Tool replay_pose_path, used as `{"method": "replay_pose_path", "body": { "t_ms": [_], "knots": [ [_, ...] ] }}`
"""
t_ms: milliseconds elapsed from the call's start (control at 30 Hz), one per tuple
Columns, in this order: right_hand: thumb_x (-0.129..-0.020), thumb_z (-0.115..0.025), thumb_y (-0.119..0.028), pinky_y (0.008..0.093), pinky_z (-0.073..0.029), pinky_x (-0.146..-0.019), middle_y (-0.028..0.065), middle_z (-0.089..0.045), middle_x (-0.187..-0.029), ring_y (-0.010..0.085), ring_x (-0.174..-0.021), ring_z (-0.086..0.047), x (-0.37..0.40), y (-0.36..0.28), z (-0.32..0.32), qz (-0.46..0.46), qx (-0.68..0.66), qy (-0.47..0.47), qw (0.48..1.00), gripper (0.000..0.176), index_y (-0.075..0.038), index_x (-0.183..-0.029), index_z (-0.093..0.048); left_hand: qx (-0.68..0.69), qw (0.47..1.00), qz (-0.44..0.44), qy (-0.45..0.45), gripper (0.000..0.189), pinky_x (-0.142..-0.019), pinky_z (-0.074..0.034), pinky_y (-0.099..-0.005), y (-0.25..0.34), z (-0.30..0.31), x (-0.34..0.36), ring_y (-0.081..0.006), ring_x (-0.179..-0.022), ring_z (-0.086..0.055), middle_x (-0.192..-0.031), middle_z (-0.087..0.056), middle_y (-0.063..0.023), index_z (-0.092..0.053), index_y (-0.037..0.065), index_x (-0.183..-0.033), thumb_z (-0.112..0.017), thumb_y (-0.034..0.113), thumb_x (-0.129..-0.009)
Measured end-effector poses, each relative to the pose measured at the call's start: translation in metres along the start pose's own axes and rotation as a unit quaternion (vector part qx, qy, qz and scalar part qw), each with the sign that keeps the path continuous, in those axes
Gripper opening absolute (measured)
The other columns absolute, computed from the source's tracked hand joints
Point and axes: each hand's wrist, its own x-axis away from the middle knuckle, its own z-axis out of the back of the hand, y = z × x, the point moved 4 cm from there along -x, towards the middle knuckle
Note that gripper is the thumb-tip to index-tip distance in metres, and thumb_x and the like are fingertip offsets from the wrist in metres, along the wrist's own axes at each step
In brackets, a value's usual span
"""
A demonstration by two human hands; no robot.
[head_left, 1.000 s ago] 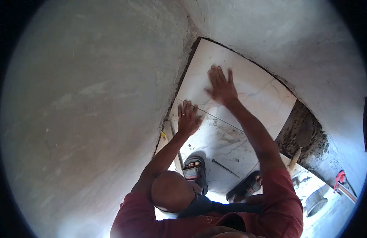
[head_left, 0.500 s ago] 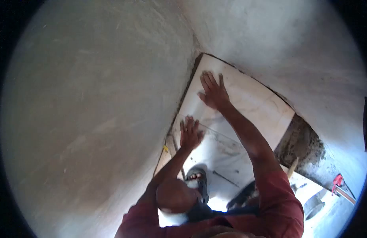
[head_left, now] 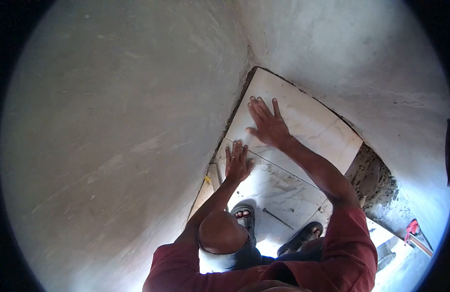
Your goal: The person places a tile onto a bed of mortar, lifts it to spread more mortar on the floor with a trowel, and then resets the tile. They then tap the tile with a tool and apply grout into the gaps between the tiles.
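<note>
A pale, marbled floor tile [head_left: 318, 127] lies in the corner between two walls. My right hand [head_left: 270, 125] rests flat on it, fingers spread, in its left half. Lower down, my left hand [head_left: 238, 163] presses flat with fingers stretched near the seam, mostly over the adjoining tile [head_left: 295, 197]. Neither hand grips anything. Dark smears of dirt mark that adjoining tile, and a thin dark rod [head_left: 278, 219] lies across it close to my feet.
Rough wet-looking mortar [head_left: 373, 170] is exposed right of the corner tile. A wooden strip [head_left: 214, 176] and a small yellow object [head_left: 207, 179] lie by the left wall [head_left: 113, 136]. At lower right is a red item [head_left: 412, 228] beside a long handle [head_left: 421, 246].
My right hand has slid slightly back toward me on the corner tile. The left hand stays near the seam. The whole view has shifted a little, showing more of my right foot.
</note>
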Motion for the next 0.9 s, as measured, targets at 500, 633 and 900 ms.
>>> {"method": "replay_pose_path", "body": {
  "t_ms": [500, 633, 900],
  "knots": [
    [-0.087, -0.042, -0.047, 0.0535, -0.004, -0.108, 0.0067, -0.018, -0.147, 0.0214, -0.136, -0.016, 0.131, 0.052, -0.008, -0.023, -0.004, -0.126, 0.992, 0.066, -0.009, -0.138, -0.024, -0.066, 0.995, -0.028, 0.076, 0.054, -0.101, -0.021, -0.0563, 0.011, -0.007, 0.004, -0.0369, -0.128, -0.027, -0.136, -0.031, -0.0243, -0.044, 0.001, -0.123, -0.052, 0.037, -0.084],
    [-0.088, -0.039, -0.049, 0.0522, -0.004, -0.109, 0.0048, -0.016, -0.147, 0.0181, -0.136, -0.012, 0.148, 0.068, -0.021, -0.015, 0.031, -0.076, 0.997, 0.065, -0.01, -0.138, -0.025, -0.097, 0.993, 0.067, -0.013, 0.067, -0.095, -0.03, -0.0571, 0.034, 0.014, -0.024, -0.0398, -0.122, -0.032, -0.133, -0.032, -0.0259, -0.04, 0.007, -0.129, -0.052, 0.052, -0.081],
    [-0.09, -0.031, -0.052, 0.0513, -0.003, -0.109, 0.0035, -0.014, -0.148, 0.0172, -0.136, -0.011, 0.193, 0.084, 0.002, -0.042, 0.028, -0.083, 0.995, 0.067, -0.011, -0.14, -0.019, -0.129, 0.986, 0.061, -0.083, 0.097, -0.082, -0.044, -0.0562, 0.027, 0.014, -0.061, -0.0644, -0.106, -0.035, -0.13, -0.017, -0.0443, -0.011, 0.016, -0.142, -0.056, 0.064, -0.071]
  ]
}}
